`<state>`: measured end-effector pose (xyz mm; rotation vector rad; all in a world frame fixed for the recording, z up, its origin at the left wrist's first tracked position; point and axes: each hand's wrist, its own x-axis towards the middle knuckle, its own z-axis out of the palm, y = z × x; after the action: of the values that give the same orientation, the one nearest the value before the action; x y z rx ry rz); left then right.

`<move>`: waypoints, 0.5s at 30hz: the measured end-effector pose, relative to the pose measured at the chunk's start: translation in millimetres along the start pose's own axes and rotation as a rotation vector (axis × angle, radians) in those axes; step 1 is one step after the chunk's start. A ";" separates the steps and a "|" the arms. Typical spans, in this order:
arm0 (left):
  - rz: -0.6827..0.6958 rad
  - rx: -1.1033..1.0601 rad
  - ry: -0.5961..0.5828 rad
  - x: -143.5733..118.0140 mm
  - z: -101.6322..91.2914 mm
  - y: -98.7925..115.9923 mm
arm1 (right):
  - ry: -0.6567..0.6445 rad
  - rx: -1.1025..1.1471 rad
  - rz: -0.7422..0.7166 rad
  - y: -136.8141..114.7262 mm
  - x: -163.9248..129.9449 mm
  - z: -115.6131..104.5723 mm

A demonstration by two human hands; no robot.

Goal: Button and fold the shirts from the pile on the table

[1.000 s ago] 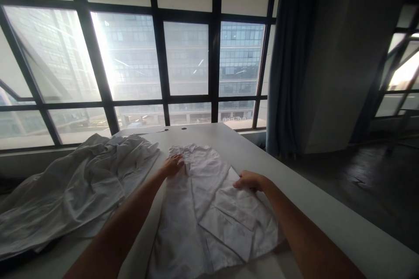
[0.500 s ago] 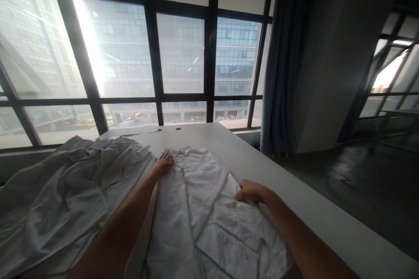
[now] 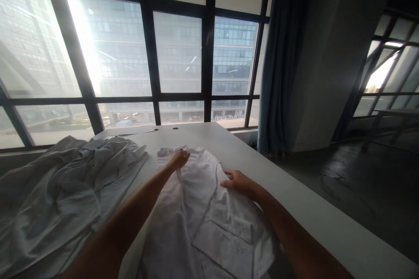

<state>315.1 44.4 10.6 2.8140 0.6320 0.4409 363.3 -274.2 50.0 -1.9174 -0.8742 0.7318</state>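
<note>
A white shirt (image 3: 196,209) lies on the table in front of me, its collar end away from me. One sleeve (image 3: 225,244) is folded over the front, with the cuff near me. My left hand (image 3: 179,159) is closed in a pinch on the cloth close to the collar. At the right edge of the shirt, my right hand (image 3: 238,182) rests on the folded cloth with thumb and fingers apart. The cloth is wrinkled between the two hands.
A heap of rumpled white cloth (image 3: 72,192) lies to the left on the white table (image 3: 304,209). Flat sheets (image 3: 131,130) lie at the far end by the windows. A blue curtain (image 3: 278,74) hangs beyond the table's right edge.
My left hand has moved right from the shirt's left shoulder area and closed on cloth near the collar. My right hand has shifted slightly up and left, its fingers loosening.
</note>
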 end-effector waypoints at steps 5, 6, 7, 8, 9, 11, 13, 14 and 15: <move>-0.088 -0.275 -0.131 25.2 12.7 58.4 | -0.070 -0.052 -0.020 -18.9 -14.2 29.0; -0.115 -0.305 -0.153 31.2 14.7 65.0 | -0.063 -0.081 -0.041 -20.5 -15.6 35.0; -0.144 -0.320 -0.174 37.2 16.9 70.6 | -0.052 -0.109 -0.068 -21.1 -16.5 40.7; -0.174 -0.324 -0.192 43.3 19.4 75.3 | -0.043 -0.134 -0.095 -21.1 -16.9 46.0; -0.209 -0.322 -0.202 49.3 22.6 79.5 | -0.038 -0.158 -0.119 -20.4 -16.9 50.8; -0.292 -0.303 -0.195 60.9 30.8 85.9 | -0.041 -0.198 -0.154 -17.7 -16.2 58.9; -0.333 -0.253 -0.171 72.0 40.4 89.2 | -0.048 -0.213 -0.187 -14.5 -15.4 64.9; -0.326 -0.220 -0.161 77.3 44.8 89.3 | -0.052 -0.208 -0.202 -13.1 -15.4 67.0; -0.297 -0.190 -0.163 82.4 48.5 88.2 | -0.057 -0.199 -0.213 -12.1 -15.8 68.5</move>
<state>435.9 -3.9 9.9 2.4918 0.9022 0.2010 298.3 -250.1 32.9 -1.9442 -1.2047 0.5911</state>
